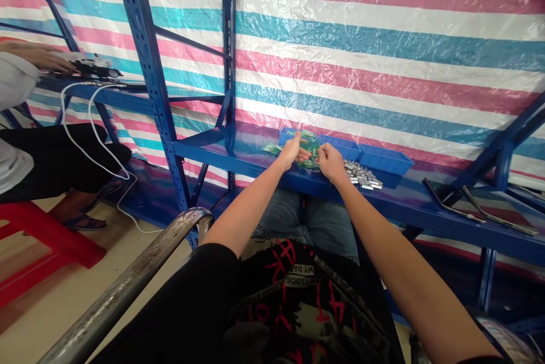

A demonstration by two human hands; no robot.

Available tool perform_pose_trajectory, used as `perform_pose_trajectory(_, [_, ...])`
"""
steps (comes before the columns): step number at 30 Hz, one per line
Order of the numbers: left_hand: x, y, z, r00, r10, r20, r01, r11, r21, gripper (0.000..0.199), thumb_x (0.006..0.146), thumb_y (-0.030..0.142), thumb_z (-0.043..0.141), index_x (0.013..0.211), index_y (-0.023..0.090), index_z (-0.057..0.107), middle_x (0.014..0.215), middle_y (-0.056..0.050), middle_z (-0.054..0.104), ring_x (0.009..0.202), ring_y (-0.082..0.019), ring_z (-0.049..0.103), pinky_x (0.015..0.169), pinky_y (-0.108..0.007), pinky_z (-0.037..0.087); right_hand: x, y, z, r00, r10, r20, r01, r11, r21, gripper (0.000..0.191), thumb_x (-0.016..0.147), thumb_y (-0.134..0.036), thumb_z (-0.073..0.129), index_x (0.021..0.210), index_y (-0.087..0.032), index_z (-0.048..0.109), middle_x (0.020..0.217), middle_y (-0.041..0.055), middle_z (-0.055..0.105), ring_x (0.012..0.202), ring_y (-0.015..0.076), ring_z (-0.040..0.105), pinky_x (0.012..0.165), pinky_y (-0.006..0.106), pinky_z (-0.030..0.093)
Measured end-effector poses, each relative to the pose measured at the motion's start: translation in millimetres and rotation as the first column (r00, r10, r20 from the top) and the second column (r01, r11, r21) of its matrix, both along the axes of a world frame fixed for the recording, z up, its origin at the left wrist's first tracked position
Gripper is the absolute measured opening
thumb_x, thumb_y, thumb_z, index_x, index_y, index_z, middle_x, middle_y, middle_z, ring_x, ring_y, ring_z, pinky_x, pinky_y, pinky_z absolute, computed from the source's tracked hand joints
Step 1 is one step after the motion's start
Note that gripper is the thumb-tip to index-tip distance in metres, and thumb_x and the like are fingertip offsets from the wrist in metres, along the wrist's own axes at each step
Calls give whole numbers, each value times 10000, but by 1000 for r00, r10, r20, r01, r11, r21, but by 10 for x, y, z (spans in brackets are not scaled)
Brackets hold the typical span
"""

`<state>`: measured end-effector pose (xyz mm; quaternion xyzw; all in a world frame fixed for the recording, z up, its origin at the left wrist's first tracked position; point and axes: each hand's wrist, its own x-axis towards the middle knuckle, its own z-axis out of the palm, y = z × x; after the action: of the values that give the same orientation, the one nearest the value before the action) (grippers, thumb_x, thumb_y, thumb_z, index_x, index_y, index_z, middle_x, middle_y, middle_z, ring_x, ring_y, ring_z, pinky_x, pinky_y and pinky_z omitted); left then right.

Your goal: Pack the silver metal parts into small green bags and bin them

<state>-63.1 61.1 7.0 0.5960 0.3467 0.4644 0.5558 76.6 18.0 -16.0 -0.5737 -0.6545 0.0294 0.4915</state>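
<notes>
The right grip (331, 160) has its fingertips drawn together, pinching the edge of some green see-through film (310, 140), while the left grip (292, 151) is spread, thumb up and fingers out straight along the film's other side. The film is thus between the two grips, just above the blue shelf (202, 145). Just right of the right grip lies a heap of silvery pieces (363, 175); beyond both grips stands a row of blue bins (385, 159). Another green packet (271, 149) rests just left of the left grip, and well apart on that side is another person's hand (40, 57)
</notes>
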Motion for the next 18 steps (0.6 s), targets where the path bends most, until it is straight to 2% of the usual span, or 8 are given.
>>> perform_pose_trajectory(2, [7, 2, -3, 999, 18, 29, -18, 1000, -21, 549, 936, 587, 266, 882, 134, 571, 635, -74, 633, 552, -141, 612, 541, -230, 448, 9, 8, -12, 999, 32, -15, -32, 999, 1, 105, 815, -237, 388, 836, -196, 482, 727, 9, 561, 680, 154, 515, 669, 257, 362])
perform_pose_trajectory(5, [27, 14, -30, 997, 49, 64, -49, 999, -4, 351, 921, 433, 464, 749, 136, 537, 678, -54, 620, 615, -131, 629, 606, -229, 477, 15, 32, -29, 997, 40, -63, -41, 999, -10, 169, 778, -207, 404, 912, -188, 507, 770, 17, 581, 657, 148, 513, 668, 262, 380])
perform_pose_trajectory(8, [39, 16, -51, 994, 60, 92, -65, 997, 46, 76, 847, 194, 594, 825, 127, 567, 728, -21, 596, 615, -83, 582, 646, -210, 480, 15, 64, -39, 988, 7, -155, -14, 999, -41, 242, 798, -252, 396, 1011, -180, 487, 770, 27, 588, 653, 158, 541, 644, 269, 403])
perform_pose_trajectory(9, [38, 14, -53, 993, 59, 100, -66, 996, 61, 93, 830, 147, 602, 918, 130, 580, 745, -14, 592, 609, -72, 561, 654, -209, 481, 14, 72, -39, 982, -3, -188, -7, 998, -55, 268, 817, -279, 378, 1045, -176, 473, 771, 32, 593, 647, 161, 552, 632, 273, 413])
perform_pose_trajectory(11, [34, 9, -54, 993, 55, 109, -64, 994, 83, 336, 809, 99, 607, 1134, 153, 541, 766, -4, 584, 588, -61, 523, 656, -215, 480, 13, 79, -36, 971, -11, -239, -8, 997, -78, 299, 855, -335, 327, 1065, -172, 464, 772, 42, 605, 630, 163, 567, 616, 280, 430])
perform_pose_trajectory(13, [28, 13, -57, 993, 47, 104, -57, 994, 97, 468, 798, 89, 611, 1244, 163, 491, 769, -3, 580, 577, -61, 500, 650, -224, 473, 8, 74, -29, 965, -2, -263, -23, 996, -90, 315, 878, -377, 287, 1014, -176, 488, 748, 40, 610, 612, 161, 571, 613, 285, 440])
perform_pose_trajectory(15, [28, 25, -67, 995, 42, 92, -51, 993, 108, 411, 791, 89, 609, 1194, 137, 540, 771, -13, 586, 594, -68, 500, 653, -226, 461, 1, 61, -20, 964, 11, -265, -36, 995, -90, 337, 894, -413, 265, 934, -182, 507, 702, 32, 605, 594, 160, 568, 615, 288, 438])
perform_pose_trajectory(18, [35, 49, -87, 997, 42, 71, -50, 991, 121, 238, 782, 95, 604, 1020, 108, 613, 788, -24, 599, 644, -81, 516, 653, -219, 443, -12, 35, -9, 969, 14, -247, -37, 996, -86, 345, 901, -438, 278, 826, -189, 503, 653, 23, 594, 566, 155, 556, 603, 285, 422])
